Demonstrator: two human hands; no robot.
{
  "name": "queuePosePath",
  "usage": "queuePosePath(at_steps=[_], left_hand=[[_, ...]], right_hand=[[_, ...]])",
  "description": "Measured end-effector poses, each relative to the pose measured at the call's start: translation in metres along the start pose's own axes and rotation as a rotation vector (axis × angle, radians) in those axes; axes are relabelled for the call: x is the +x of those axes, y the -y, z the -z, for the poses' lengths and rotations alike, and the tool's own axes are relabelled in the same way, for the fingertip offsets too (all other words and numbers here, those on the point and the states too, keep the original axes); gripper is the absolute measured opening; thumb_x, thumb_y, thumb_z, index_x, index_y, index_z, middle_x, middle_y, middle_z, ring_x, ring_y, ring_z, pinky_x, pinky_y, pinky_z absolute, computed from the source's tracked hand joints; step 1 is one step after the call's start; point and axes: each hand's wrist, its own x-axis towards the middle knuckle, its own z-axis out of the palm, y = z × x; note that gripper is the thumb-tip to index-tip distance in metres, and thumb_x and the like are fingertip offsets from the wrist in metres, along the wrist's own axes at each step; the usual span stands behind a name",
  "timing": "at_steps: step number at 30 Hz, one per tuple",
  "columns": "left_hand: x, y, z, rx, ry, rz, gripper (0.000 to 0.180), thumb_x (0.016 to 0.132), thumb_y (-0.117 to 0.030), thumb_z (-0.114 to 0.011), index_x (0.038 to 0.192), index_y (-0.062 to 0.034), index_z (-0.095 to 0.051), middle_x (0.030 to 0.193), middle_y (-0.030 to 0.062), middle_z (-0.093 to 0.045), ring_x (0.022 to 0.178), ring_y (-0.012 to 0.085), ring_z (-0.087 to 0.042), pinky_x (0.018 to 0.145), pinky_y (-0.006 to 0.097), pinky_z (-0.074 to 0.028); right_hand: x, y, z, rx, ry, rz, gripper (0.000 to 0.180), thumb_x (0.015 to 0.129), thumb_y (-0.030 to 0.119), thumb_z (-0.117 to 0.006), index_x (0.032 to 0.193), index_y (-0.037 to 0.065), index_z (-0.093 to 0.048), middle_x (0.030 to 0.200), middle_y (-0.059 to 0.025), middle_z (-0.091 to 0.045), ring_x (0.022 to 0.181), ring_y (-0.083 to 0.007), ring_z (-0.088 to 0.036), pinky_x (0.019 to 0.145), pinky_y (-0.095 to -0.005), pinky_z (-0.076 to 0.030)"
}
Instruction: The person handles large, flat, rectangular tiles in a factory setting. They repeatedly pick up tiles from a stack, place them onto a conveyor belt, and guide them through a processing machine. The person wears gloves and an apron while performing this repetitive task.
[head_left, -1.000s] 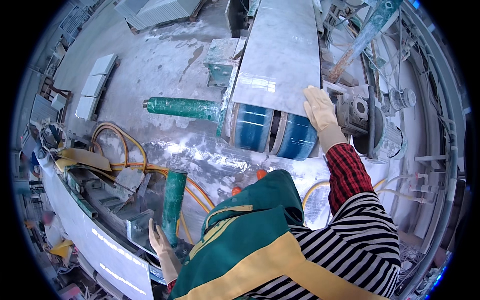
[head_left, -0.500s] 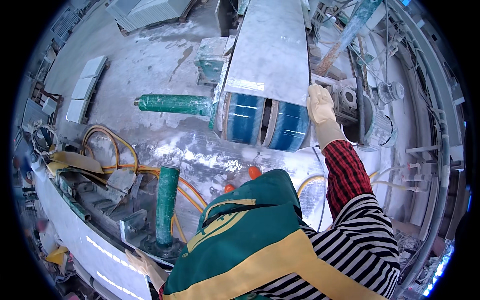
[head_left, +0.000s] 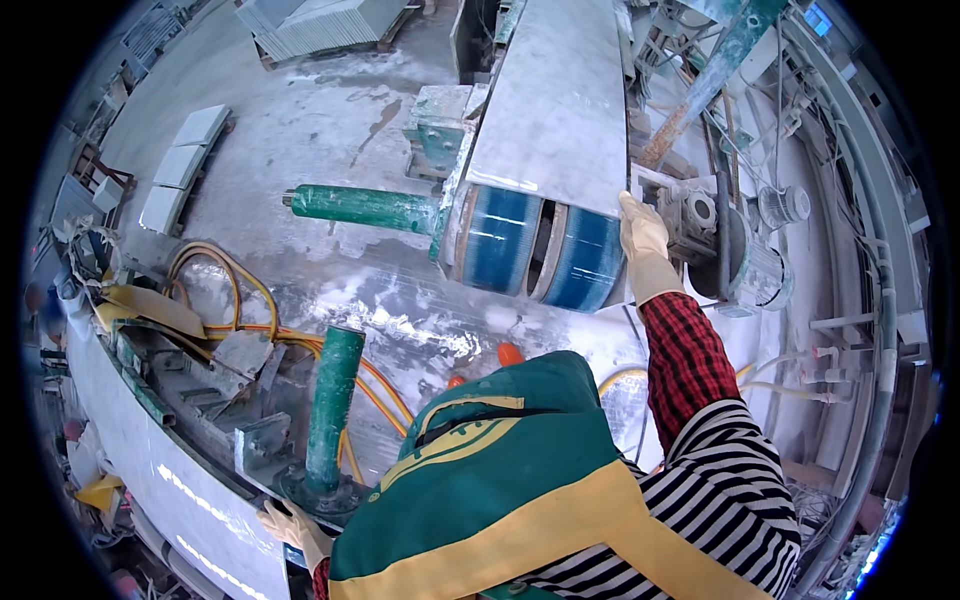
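- Right hand [head_left: 646, 243]: fingers close together, touching the far slab [head_left: 552, 115].
- Left hand [head_left: 298, 531]: fingers slightly parted at the near slab [head_left: 205, 500].
- Either one's grip: hard to tell.

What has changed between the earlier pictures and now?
The left hand has moved from beside the upright post back and down, to the edge of the left slab; its grip is unclear. The right hand stays by the near right corner of the far slab.

Open floor [head_left: 400, 315] fronts the blue rollers [head_left: 497, 240]; a green post [head_left: 335, 405] stands just beyond the left hand [head_left: 298, 532].
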Motion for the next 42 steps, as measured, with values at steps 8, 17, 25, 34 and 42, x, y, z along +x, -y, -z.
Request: queuePosePath(at_steps=[8, 17, 25, 34, 42], left_hand=[[-0.016, -0.001, -0.003, -0.057, -0.063, -0.025, 0.059, 0.105, -0.047, -0.054, 0.154, -0.0134, -0.05, 0.166, 0.025, -0.032, 0.151, 0.0452, -0.03, 0.123, 0.054, -0.028], [-0.016, -0.008, -0.014, -0.061, -0.27, -0.079, 0.053, 0.101, -0.038, -0.064, 0.145, -0.0081, -0.059, 0.162, 0.0261, -0.037, 0.144, 0.046, -0.039, 0.118, 0.056, -0.034], [-0.031, -0.022, -0.035, 0.27, -0.832, -0.167, 0.047, 0.1, -0.057, -0.06, 0.119, -0.0168, -0.075, 0.141, 0.0248, -0.063, 0.129, 0.0455, -0.059, 0.107, 0.059, -0.045], [-0.039, -0.033, -0.029, 0.185, -0.656, -0.099, 0.053, 0.1, -0.061, -0.057, 0.124, -0.016, -0.072, 0.145, 0.0274, -0.059, 0.134, 0.0492, -0.054, 0.109, 0.063, -0.041], [-0.045, -0.031, 0.012, -0.235, -0.21, -0.083, 0.06, 0.099, -0.063, -0.055, 0.135, -0.0168, -0.069, 0.152, 0.0287, -0.052, 0.141, 0.0506, -0.044, 0.118, 0.064, -0.03]], right_hand=[[-0.016, 0.035, 0.004, 0.08, -0.346, 0.118, 0.037, 0.092, 0.009, -0.061, 0.127, 0.001, -0.066, 0.129, -0.023, -0.068, 0.119, -0.0426, -0.063, 0.107, -0.051, -0.047], [-0.064, 0.13, -0.017, 0.129, -0.34, 0.093, 0.06, 0.092, 0.024, -0.067, 0.146, 0.001, -0.053, 0.152, -0.0276, -0.05, 0.139, -0.048, -0.046, 0.119, -0.0584, -0.032], [-0.059, 0.122, -0.018, 0.088, -0.274, 0.091, 0.067, 0.093, 0.029, -0.067, 0.152, 0.002, -0.048, 0.155, -0.0258, -0.047, 0.143, -0.0455, -0.044, 0.122, -0.0572, -0.029], [-0.044, 0.128, -0.018, 0.119, -0.41, 0.05, 0.057, 0.082, 0.022, -0.074, 0.133, 0.003, -0.06, 0.14, -0.0246, -0.057, 0.128, -0.0429, -0.052, 0.114, -0.0572, -0.035], [0.001, 0.206, 0.027, 1.68, 0.482, -0.762, 0.051, 0.11, 0.042, -0.051, 0.132, -0.002, -0.064, 0.114, -0.0177, -0.074, 0.089, -0.0239, -0.073, 0.07, -0.0278, -0.06]])
